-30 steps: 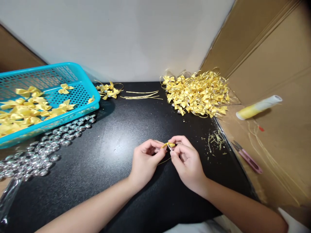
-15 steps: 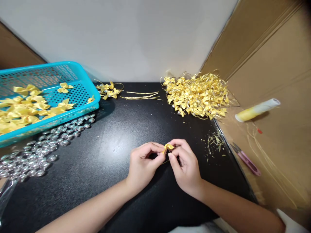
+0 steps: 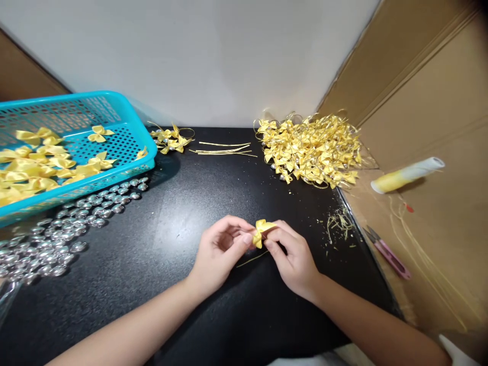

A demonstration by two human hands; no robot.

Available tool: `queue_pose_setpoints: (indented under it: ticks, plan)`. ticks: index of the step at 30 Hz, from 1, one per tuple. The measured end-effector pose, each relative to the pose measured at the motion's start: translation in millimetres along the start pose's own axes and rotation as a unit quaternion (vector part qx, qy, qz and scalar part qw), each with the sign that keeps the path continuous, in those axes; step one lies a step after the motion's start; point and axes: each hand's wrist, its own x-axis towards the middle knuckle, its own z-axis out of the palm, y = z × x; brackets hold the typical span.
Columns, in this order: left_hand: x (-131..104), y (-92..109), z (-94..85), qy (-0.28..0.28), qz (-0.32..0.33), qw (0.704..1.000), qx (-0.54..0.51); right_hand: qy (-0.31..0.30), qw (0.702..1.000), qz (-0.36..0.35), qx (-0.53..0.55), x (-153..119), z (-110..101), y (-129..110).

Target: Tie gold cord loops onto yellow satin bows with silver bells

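Observation:
Between my two hands, above the middle of the black table, is a yellow ribbon bow (image 3: 260,234). My left hand (image 3: 224,249) pinches its left side between thumb and fingers. From the other side, my right hand (image 3: 292,254) grips the bow's right part with thumb and fingertips. A thin gold cord (image 3: 251,260) sticks out below the bow towards the lower left; where its other end goes is hidden by my right fingers. Several cut gold cords (image 3: 224,147) lie in a row farther back.
A blue basket (image 3: 131,114) with yellow bows stands at the left, with many silver beads (image 3: 63,244) before it. Finished-looking bows with cord loops form a pile (image 3: 308,150) at the back right. Pink snips (image 3: 392,258), a thread spool (image 3: 407,175) and cord scraps (image 3: 340,223) lie right.
The bow has turned so that its loops now face up and show more fully. My left hand has shifted slightly left, and more of the gold cord shows below.

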Motion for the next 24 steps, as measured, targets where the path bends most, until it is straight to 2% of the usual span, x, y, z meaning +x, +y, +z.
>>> queue_pose_setpoints:
  ticks: [5, 9, 14, 19, 24]
  plan:
    - [6, -9, -6.4, -0.053, -0.082, 0.991, -0.094, -0.029, 0.999, -0.014, -0.016, 3, -2, 0]
    - [8, -10, -8.4, -0.081, -0.123, 0.984, -0.1, -0.042, 0.999, -0.02, -0.015, 3, -4, 1]
    - [10, -6, -6.2, -0.063, -0.14, 0.983, -0.103, -0.068, 0.998, -0.005, -0.016, 2, -5, 1]
    - [10, -1, -2.0, -0.05, -0.191, 0.974, -0.113, -0.037, 0.999, 0.0, -0.031, 4, -5, 0]
    - [11, 1, -0.4, -0.049, -0.225, 0.962, -0.147, -0.036, 0.998, -0.017, -0.048, 5, -5, 1]
